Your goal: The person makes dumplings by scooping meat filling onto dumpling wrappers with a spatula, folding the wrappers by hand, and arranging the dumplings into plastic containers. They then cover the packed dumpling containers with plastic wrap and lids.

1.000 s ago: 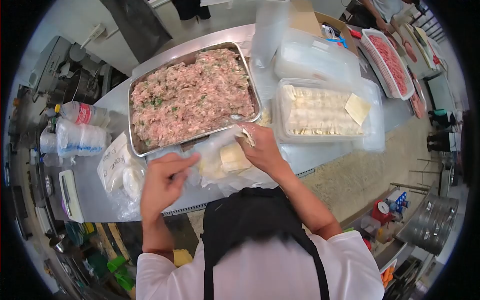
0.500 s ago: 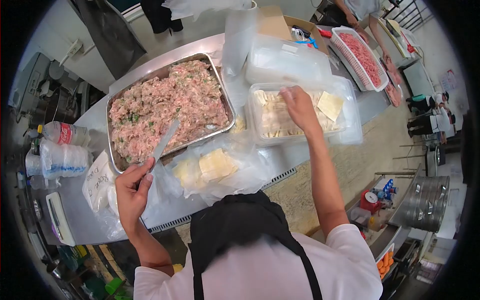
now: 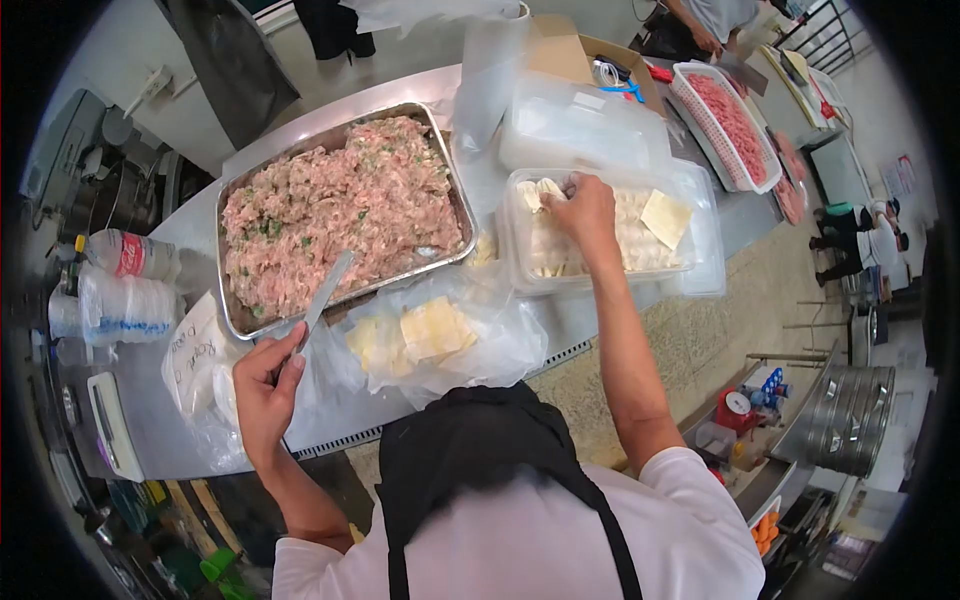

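Observation:
My left hand (image 3: 268,385) is closed on the handle of a flat metal spatula (image 3: 325,300), whose blade tip reaches over the near edge of a metal tray (image 3: 228,305) of minced meat (image 3: 340,205) with green bits. Over a clear plastic container (image 3: 508,235), my right hand (image 3: 585,215) pinches a small pale dumpling (image 3: 545,192) near the back left. Rows of pale dumplings (image 3: 630,225) fill that container, and a square wrapper (image 3: 665,218) lies on their right side. Nearer to me, a stack of yellowish wrappers (image 3: 438,330) rests on plastic film.
A clear lid (image 3: 585,125) lies behind the container. Farther right are a white basket (image 3: 730,130) of ground meat and a co-worker's arm (image 3: 700,30). Bottles (image 3: 130,255), plastic-wrapped cups (image 3: 120,312) and a white bag (image 3: 200,355) stand left.
My right hand has gone from the wrapper stack to the container and lowered onto the dumplings at its back left. The spatula now shows in my left hand, angled over the tray's edge.

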The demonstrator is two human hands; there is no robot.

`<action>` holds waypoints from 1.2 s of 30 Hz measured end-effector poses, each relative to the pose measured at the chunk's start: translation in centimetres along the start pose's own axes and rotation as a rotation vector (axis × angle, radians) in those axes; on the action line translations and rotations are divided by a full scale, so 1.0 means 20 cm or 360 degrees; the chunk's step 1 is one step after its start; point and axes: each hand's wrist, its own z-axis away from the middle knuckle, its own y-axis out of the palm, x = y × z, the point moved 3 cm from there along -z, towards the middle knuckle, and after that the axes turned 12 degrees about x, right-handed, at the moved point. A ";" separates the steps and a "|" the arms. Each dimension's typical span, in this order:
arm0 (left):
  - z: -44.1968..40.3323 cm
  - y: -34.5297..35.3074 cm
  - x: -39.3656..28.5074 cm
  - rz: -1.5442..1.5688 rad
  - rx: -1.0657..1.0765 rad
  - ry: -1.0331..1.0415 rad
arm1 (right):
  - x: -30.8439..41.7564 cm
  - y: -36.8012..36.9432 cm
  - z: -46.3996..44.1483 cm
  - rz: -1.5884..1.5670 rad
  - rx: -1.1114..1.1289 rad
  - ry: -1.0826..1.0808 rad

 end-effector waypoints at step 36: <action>-0.54 -0.01 0.34 -0.1473 0.0568 0.0223 | 0.21 0.68 0.56 -0.2791 0.1206 0.0037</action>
